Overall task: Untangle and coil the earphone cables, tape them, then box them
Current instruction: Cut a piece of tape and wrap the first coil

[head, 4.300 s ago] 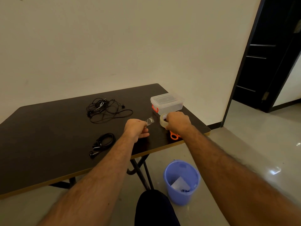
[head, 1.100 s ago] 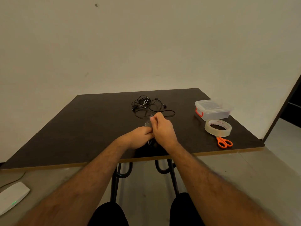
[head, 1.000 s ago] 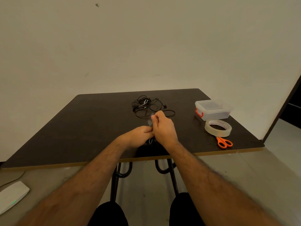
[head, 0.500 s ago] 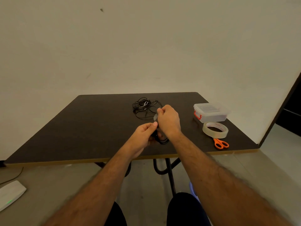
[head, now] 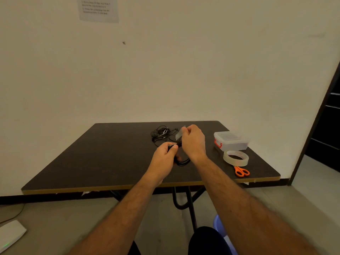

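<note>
Black coiled cable (head: 181, 161) pinched in left hand (head: 163, 156); right hand (head: 193, 140) now raised, apparently pinching tape strip (head: 179, 134).

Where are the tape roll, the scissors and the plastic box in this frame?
tape roll (head: 236, 158), head view, on the front wall of the clear ring.
scissors (head: 242, 171), head view, on the orange handles.
plastic box (head: 231, 141), head view, on its clear lid.

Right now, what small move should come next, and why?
Probably wrap the tape strip around the coiled earphone cable: the right hand pinches the strip just above the coil, which the left hand grips, not yet bound.
</note>
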Tool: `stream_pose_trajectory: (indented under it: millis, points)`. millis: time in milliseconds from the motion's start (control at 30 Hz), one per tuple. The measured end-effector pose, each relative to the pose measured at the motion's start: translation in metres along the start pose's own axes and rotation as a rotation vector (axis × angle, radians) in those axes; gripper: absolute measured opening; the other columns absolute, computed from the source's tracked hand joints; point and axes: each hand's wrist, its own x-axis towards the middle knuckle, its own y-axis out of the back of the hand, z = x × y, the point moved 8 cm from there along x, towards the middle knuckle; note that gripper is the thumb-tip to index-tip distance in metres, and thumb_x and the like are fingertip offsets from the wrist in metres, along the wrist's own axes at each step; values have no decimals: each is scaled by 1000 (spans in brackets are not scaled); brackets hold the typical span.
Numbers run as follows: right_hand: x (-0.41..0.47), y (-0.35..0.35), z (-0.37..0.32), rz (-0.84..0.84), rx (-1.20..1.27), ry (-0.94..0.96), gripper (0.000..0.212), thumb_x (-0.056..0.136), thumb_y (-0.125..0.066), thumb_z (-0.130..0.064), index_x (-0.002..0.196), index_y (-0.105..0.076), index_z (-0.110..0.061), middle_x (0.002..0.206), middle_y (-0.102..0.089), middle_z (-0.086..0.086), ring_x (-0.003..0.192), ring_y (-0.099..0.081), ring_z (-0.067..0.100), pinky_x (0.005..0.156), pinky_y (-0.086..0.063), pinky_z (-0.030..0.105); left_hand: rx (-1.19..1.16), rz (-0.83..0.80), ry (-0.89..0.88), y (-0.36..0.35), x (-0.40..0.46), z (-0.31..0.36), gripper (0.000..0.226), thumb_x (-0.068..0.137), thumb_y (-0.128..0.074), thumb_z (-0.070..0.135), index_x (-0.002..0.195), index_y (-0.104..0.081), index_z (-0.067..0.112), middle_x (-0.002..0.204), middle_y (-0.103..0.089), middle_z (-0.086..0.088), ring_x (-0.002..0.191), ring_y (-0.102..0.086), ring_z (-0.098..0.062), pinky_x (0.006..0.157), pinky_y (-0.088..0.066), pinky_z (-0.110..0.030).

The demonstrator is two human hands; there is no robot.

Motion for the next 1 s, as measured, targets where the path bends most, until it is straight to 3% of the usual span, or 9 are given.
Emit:
stream_pose_trajectory:
  millis: [200,300,400,533,700,800,1000]
  points:
    - [-2,24,-41,-90,70,133,22,102,-47,-28,88,-55,-12,78,-57,-1,64,-50,8,53,-37,15,94,27,-67,10,-9,48,22,104,-42,24,93,-58,14,78,-64,-4,81,-61,-20,87,-50,-43]
    - [2,35,-61,-197,109,164,22,100,-51,-30,91,-58,-11,77,-66,4,61,-59,10,57,-48,22,84,30,-58,20,-9,63,22,105,-41,23,98,-58,11,80,-63,-4,80,-61,-14,83,-51,-34]
    - [8,54,-80,-259,109,238,15,95,-62,-28,84,-59,-17,82,-69,9,72,-63,14,65,-52,30,91,20,-48,27,-9,71,22,105,-40,23,94,-56,13,80,-61,-4,79,-60,-12,82,-49,-28]
    - [0,72,-110,-519,91,357,15,89,-71,-19,81,-59,-13,74,-62,4,68,-62,9,61,-52,24,125,-27,-13,25,-9,78,27,105,-41,23,84,-54,12,75,-60,-3,76,-57,-15,80,-46,-30]
    - [-22,67,-120,-754,-173,447,13,86,-73,-15,81,-61,-12,70,-57,1,62,-54,8,56,-50,24,35,-104,27,16,-11,87,27,105,-41,23,85,-54,10,69,-57,0,71,-55,-17,76,-44,-36]
    - [-22,64,-117,-718,-238,478,12,84,-74,-17,80,-63,-13,69,-59,-2,59,-53,5,56,-49,24,-20,-146,43,8,-13,92,25,105,-41,23,88,-54,10,70,-55,0,68,-55,-13,74,-47,-34]
    - [-19,71,-125,-484,-344,641,14,83,-73,-21,75,-62,-22,75,-59,-8,66,-52,4,67,-50,30,-124,-182,66,3,-17,103,23,106,-40,18,91,-55,11,68,-54,2,64,-54,-10,66,-49,-28]
